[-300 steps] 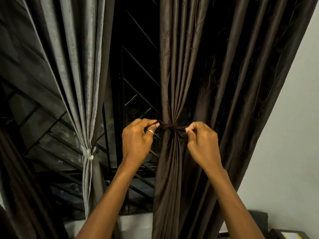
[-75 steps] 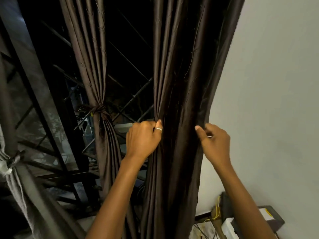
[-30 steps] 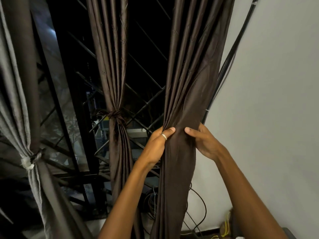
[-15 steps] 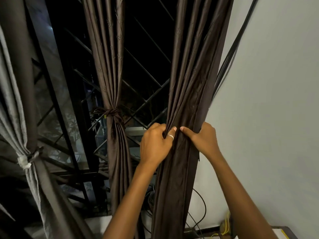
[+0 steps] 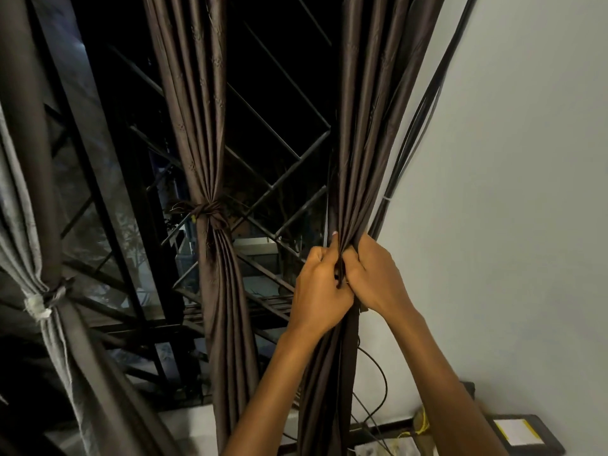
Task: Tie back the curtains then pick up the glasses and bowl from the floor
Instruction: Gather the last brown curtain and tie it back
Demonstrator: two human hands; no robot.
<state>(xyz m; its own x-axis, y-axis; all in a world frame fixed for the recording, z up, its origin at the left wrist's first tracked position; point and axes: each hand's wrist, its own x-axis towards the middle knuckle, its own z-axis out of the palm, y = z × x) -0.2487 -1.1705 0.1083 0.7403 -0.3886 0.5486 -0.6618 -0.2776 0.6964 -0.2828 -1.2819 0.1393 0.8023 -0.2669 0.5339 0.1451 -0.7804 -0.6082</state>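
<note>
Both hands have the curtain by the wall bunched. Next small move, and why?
Probably knot a tie round the bunch: left hand and right hand grip the gathered curtain, which shows no tie, unlike the knot on the middle curtain.

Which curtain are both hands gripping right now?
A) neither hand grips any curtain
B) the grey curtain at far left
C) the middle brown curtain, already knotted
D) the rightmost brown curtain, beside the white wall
D: the left hand and right hand both bunch the rightmost brown curtain; the middle brown curtain hangs knotted and untouched.
</note>
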